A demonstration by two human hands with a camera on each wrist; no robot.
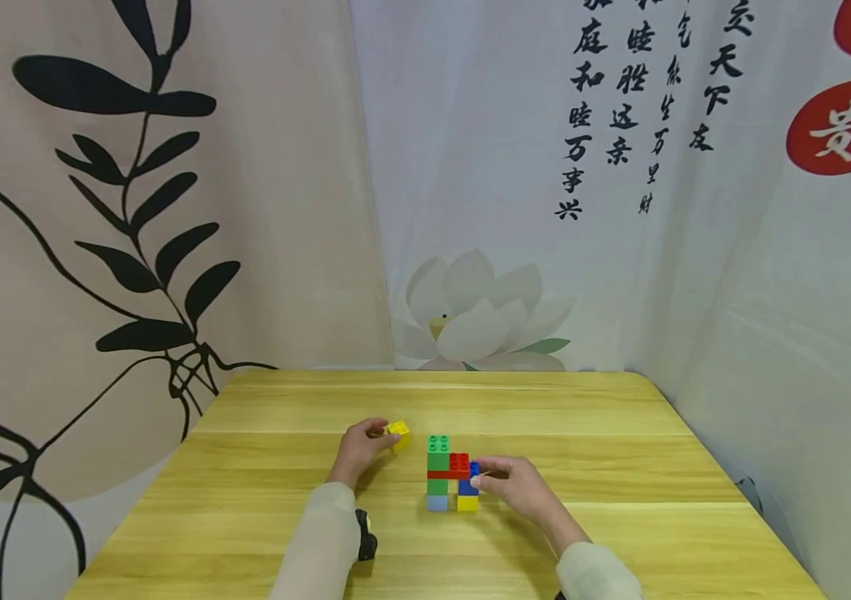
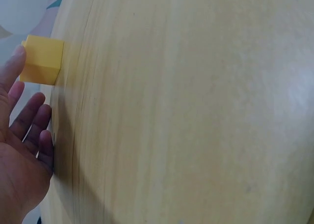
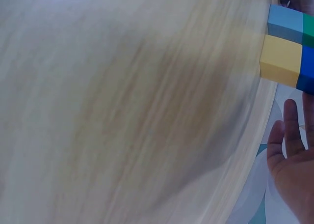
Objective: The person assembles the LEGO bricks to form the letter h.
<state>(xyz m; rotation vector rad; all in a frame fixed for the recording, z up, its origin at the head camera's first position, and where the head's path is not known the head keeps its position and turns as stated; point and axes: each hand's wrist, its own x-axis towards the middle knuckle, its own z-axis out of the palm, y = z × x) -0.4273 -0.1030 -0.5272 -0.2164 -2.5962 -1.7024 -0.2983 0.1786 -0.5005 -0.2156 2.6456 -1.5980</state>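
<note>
A toy-brick structure (image 1: 438, 487) stands mid-table on two short columns, with light blue and yellow bricks at their feet. Green, red and blue bricks sit above. At its right side, my right hand (image 1: 515, 486) pinches the blue brick (image 1: 464, 487) with thumb and index finger. In the right wrist view, the structure's yellow brick (image 3: 280, 62) shows beside the hand (image 3: 297, 170); the thumb is out of view. To the structure's left, my left hand (image 1: 359, 450) pinches a loose yellow brick (image 1: 399, 433). The left wrist view shows the thumb against this brick (image 2: 44, 59), the other fingers loosely bent.
Both hands work over a wood-grain table (image 1: 282, 408). A printed curtain (image 1: 297, 208) hangs behind its far edge. A black device (image 1: 367, 537) is strapped at the left wrist.
</note>
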